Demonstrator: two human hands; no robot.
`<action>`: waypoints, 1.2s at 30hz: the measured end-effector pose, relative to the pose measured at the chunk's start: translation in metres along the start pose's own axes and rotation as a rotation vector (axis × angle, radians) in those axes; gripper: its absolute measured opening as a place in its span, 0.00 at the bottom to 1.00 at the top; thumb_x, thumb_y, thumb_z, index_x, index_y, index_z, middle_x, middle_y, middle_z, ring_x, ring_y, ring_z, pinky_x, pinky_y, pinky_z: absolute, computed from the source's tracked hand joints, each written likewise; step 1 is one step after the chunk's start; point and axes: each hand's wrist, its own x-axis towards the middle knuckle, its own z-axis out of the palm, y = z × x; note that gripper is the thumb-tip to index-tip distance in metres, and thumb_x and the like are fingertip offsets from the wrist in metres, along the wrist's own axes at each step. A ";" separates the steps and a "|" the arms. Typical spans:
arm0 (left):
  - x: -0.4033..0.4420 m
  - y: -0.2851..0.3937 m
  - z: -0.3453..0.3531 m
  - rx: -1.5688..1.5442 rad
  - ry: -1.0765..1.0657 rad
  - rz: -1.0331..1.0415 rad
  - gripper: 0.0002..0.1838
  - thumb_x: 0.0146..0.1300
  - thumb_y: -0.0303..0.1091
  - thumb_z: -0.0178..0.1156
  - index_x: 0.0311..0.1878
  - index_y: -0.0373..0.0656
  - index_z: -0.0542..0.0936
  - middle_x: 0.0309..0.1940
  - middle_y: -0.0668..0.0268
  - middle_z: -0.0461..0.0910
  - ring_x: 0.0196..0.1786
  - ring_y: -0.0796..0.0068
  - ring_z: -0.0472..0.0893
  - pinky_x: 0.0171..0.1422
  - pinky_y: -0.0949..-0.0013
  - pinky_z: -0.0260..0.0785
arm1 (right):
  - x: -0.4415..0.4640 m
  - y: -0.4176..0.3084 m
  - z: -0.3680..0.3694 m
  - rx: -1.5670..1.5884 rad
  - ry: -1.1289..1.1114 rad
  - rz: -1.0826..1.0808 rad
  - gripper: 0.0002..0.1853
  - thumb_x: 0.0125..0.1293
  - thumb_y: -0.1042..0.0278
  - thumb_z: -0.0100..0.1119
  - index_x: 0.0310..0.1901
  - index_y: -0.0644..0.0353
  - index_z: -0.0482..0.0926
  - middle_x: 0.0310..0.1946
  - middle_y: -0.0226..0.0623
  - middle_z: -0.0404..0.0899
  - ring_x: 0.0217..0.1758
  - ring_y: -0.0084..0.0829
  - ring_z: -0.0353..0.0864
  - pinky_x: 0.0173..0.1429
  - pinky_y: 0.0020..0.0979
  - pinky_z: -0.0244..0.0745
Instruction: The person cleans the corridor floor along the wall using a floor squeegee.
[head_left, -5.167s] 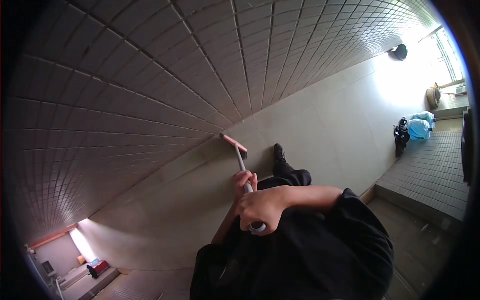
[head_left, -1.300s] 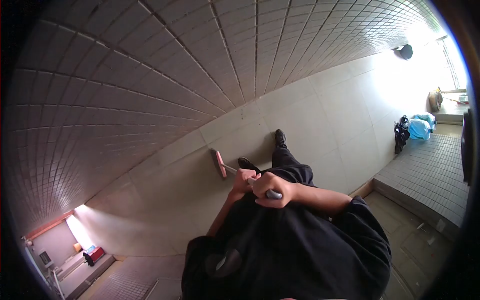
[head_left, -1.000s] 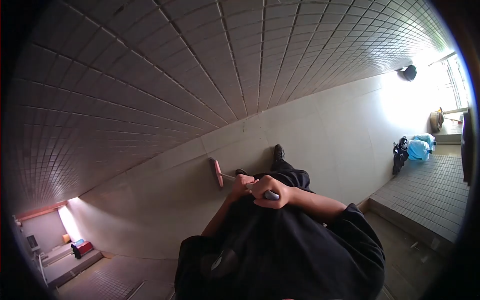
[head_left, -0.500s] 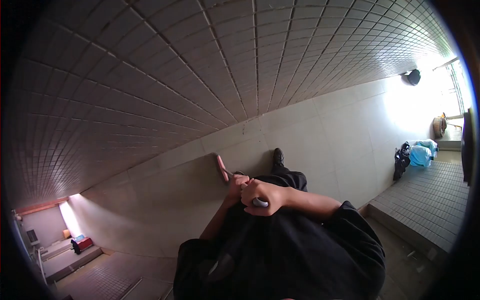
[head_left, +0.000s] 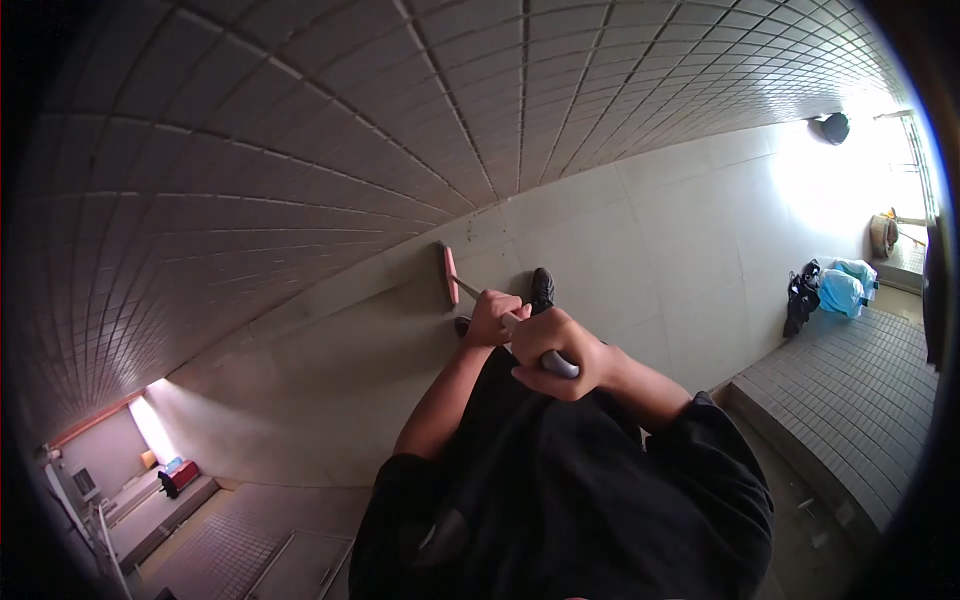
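Observation:
A broom with a pink head (head_left: 451, 276) rests on the pale tiled floor (head_left: 340, 370), close to the foot of the wall. Its light handle slants from the head down toward my body. Lower on the handle, my left hand (head_left: 495, 317) is wrapped round it. My right hand (head_left: 562, 353) grips the grey top end, which pokes out below the fingers. The two hands are close together in front of my dark shirt. Both my black shoes show near the broom head, the left one partly hidden.
A tiled wall (head_left: 300, 150) runs along the far side. At the right are blue bags (head_left: 843, 290), a black bag (head_left: 801, 298), a basket (head_left: 883, 234) and a tiled ledge (head_left: 830, 380). A dark round object (head_left: 834, 128) stands by the wall; a red box (head_left: 183, 474) is at lower left.
The broom head has moved away from my body, closer to the wall. Both hands have moved up and to the right, still gripping the handle. My left forearm is stretched further out.

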 end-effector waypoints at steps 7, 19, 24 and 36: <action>0.048 0.015 0.045 -0.078 -0.059 0.042 0.19 0.51 0.29 0.61 0.12 0.41 0.63 0.10 0.54 0.66 0.15 0.52 0.70 0.19 0.57 0.59 | -0.028 -0.021 -0.051 -0.013 0.042 -0.013 0.13 0.47 0.82 0.56 0.15 0.60 0.61 0.13 0.36 0.63 0.18 0.40 0.65 0.25 0.37 0.57; 0.077 0.046 0.081 -0.142 -0.134 0.093 0.15 0.51 0.28 0.61 0.14 0.42 0.67 0.11 0.56 0.70 0.16 0.55 0.73 0.20 0.60 0.61 | -0.056 -0.054 -0.076 -0.120 0.091 -0.024 0.14 0.45 0.80 0.57 0.14 0.59 0.60 0.13 0.35 0.64 0.18 0.40 0.66 0.24 0.38 0.57; 0.068 0.064 0.086 -0.192 -0.184 0.137 0.13 0.51 0.29 0.61 0.15 0.43 0.71 0.12 0.58 0.71 0.17 0.55 0.74 0.21 0.59 0.62 | -0.080 -0.062 -0.059 -0.127 0.102 -0.080 0.15 0.46 0.80 0.58 0.14 0.58 0.61 0.13 0.35 0.63 0.16 0.39 0.66 0.23 0.37 0.57; -0.059 0.113 0.027 -0.158 -0.208 -0.090 0.16 0.52 0.32 0.61 0.13 0.40 0.69 0.12 0.53 0.69 0.17 0.50 0.72 0.21 0.57 0.60 | -0.073 -0.080 0.053 0.004 -0.218 -0.166 0.16 0.49 0.82 0.60 0.14 0.57 0.63 0.12 0.34 0.64 0.14 0.38 0.67 0.22 0.35 0.57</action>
